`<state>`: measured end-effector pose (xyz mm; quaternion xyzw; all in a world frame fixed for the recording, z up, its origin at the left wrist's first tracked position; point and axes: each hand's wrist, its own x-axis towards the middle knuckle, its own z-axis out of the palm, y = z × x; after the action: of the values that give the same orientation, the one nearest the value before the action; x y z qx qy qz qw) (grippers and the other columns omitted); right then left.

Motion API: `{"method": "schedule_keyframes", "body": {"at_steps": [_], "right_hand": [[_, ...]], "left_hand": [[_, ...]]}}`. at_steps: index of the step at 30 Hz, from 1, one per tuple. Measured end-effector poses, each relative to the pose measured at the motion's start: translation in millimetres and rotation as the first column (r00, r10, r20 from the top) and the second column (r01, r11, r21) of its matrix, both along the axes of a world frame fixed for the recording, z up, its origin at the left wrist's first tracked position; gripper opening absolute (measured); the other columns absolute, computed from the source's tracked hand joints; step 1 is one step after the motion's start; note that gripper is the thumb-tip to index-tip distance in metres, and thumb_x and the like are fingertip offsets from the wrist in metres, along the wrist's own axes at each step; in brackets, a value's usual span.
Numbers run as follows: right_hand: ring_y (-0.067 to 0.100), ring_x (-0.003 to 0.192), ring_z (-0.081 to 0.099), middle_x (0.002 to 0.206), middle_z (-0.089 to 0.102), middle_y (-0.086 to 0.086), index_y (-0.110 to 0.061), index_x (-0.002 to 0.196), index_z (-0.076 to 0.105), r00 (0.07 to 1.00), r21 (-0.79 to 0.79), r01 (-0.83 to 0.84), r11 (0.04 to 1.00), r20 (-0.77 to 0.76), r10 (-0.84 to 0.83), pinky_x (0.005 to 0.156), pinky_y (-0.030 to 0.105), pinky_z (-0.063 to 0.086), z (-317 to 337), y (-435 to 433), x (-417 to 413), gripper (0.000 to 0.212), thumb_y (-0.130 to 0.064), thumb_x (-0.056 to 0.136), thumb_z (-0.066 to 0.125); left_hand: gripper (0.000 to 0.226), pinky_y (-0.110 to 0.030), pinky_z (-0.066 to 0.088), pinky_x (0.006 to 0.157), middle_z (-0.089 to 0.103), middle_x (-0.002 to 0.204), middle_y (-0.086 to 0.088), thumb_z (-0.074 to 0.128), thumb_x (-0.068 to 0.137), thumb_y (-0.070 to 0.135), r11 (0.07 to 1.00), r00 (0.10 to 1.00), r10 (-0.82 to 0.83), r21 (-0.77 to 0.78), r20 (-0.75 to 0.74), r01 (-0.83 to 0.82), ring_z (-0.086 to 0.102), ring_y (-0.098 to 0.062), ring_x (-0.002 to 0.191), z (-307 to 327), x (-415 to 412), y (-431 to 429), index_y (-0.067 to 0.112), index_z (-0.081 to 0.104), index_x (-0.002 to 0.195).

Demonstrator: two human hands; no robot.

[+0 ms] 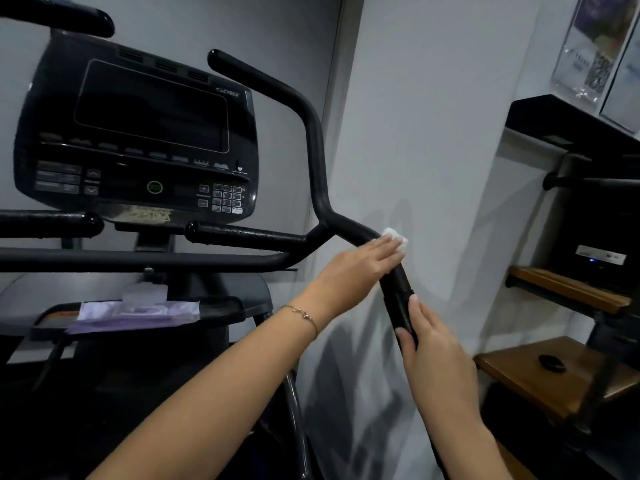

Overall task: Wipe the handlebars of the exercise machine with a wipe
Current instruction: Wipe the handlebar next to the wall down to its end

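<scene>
One exercise machine is shown, and its dark console is taken as the reference point. To the right of the console, a black handlebar rises past the screen, then angles down and away below the console's right corner. Below the console, a purple packet of wipes is laid on the machine's tray. Below and right of the console, the left hand is laid across the bend of the handlebar. Its fingers are extended and close together, and a white wipe is pressed against the tube; only a corner shows beyond the fingertips. Further down from the console, the right hand is wrapped round the lower stretch of the same handlebar, thumb and fingers curled about it, apparently to steady it. A thin bracelet is worn on the left wrist. The wiping step is judged to be in hand on this bar. For the next move, the wipe should be drawn along the tube under pressure, and the right hand shifted so the covered section can be reached. Whether the other grips by the console have been wiped cannot be told.
</scene>
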<state>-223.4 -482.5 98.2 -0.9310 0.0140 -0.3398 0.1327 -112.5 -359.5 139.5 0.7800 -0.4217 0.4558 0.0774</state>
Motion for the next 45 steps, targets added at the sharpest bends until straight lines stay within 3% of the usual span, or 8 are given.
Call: {"method": "schedule_keyframes", "body": {"at_steps": [6, 13, 16, 21, 26, 31, 41, 45], "right_hand": [[0.005, 0.125, 0.044, 0.151, 0.025, -0.013, -0.025, 0.149, 0.012, 0.997, -0.073, 0.063, 0.995, -0.027, -0.065, 0.09, 0.018, 0.043, 2, 7, -2, 0.055, -0.032, 0.099, 0.035], [0.003, 0.124, 0.046, 0.151, 0.024, -0.015, -0.028, 0.149, 0.01, 0.998, -0.041, 0.067, 0.997, 0.001, -0.067, 0.092, 0.017, 0.043, 0, 8, -2, 0.055, -0.036, 0.099, 0.033], [0.003, 0.119, 0.05, 0.15, 0.028, -0.015, -0.028, 0.148, 0.015, 0.998, -0.04, 0.069, 0.997, 0.003, -0.069, 0.089, 0.018, 0.045, 0, 8, -1, 0.055, -0.035, 0.098, 0.036], [0.004, 0.116, 0.053, 0.147, 0.033, -0.015, -0.031, 0.146, 0.023, 0.993, 0.038, 0.109, 0.993, 0.043, -0.111, 0.088, 0.02, 0.047, -4, 13, 1, 0.055, -0.033, 0.096, 0.044], [0.015, 0.088, 0.069, 0.129, 0.059, -0.006, -0.023, 0.132, 0.052, 0.982, 0.072, 0.185, 0.98, 0.013, -0.186, 0.065, 0.028, 0.054, -9, 17, 8, 0.054, -0.022, 0.081, 0.07], [-0.002, 0.115, 0.05, 0.148, 0.024, -0.024, -0.034, 0.147, 0.011, 0.993, 0.007, 0.11, 0.994, 0.046, -0.11, 0.086, 0.015, 0.045, 0, 17, 1, 0.054, -0.036, 0.099, 0.035], [-0.002, 0.115, 0.048, 0.147, 0.023, -0.024, -0.035, 0.146, 0.011, 0.991, -0.009, 0.133, 0.991, -0.008, -0.133, 0.084, 0.013, 0.044, 4, 16, 3, 0.053, -0.036, 0.099, 0.033], [0.004, 0.112, 0.052, 0.147, 0.026, -0.019, -0.032, 0.147, 0.012, 0.987, 0.006, 0.16, 0.987, -0.024, -0.16, 0.079, 0.017, 0.045, 3, 18, 3, 0.053, -0.035, 0.099, 0.033]], "left_hand": [[0.051, -0.035, 0.053, 0.089, 0.06, 0.127, -0.013, 0.028, 0.082, -0.001, 0.973, 0.988, -0.129, 0.205, 0.08, 0.11, 0.056, -0.026, 0.119, -17, -2, 4, 0.001, 0.061, 0.121], [0.051, -0.039, 0.059, 0.068, 0.066, 0.117, -0.014, 0.036, 0.072, -0.014, 0.998, 0.998, -0.053, 0.021, 0.041, 0.052, 0.062, -0.032, 0.11, 11, 11, 9, -0.001, 0.066, 0.111], [0.053, -0.032, 0.052, 0.085, 0.063, 0.123, -0.012, 0.042, 0.073, -0.018, 0.989, 0.993, -0.108, 0.109, 0.045, 0.103, 0.06, -0.027, 0.115, 10, 18, 14, 0.002, 0.063, 0.118], [0.068, -0.019, 0.033, 0.099, 0.052, 0.136, 0.006, 0.034, 0.078, -0.02, 0.982, 0.941, 0.05, -0.155, -0.334, -0.108, 0.05, -0.017, 0.122, 34, 57, 22, 0.017, 0.054, 0.131], [0.069, -0.003, 0.02, 0.102, 0.052, 0.138, 0.003, 0.039, 0.075, -0.023, 0.982, 0.967, -0.1, -0.179, -0.233, 0.059, 0.045, -0.011, 0.127, 16, 44, 20, 0.014, 0.055, 0.131], [0.071, -0.012, 0.03, 0.099, 0.054, 0.134, 0.005, 0.034, 0.075, -0.022, 0.976, 0.934, -0.038, -0.213, -0.356, -0.041, 0.05, -0.014, 0.122, 27, 62, 24, 0.016, 0.055, 0.13], [0.065, -0.019, 0.039, 0.099, 0.058, 0.13, 0.006, 0.038, 0.076, -0.02, 0.988, 0.933, -0.062, -0.155, -0.355, 0.007, 0.055, -0.011, 0.114, 29, 50, 17, 0.017, 0.06, 0.125], [0.064, -0.026, 0.038, 0.098, 0.057, 0.131, 0.003, 0.033, 0.08, -0.018, 0.979, 0.893, 0.123, -0.094, -0.432, -0.181, 0.054, -0.018, 0.118, 44, 59, 16, 0.017, 0.057, 0.128]]}}
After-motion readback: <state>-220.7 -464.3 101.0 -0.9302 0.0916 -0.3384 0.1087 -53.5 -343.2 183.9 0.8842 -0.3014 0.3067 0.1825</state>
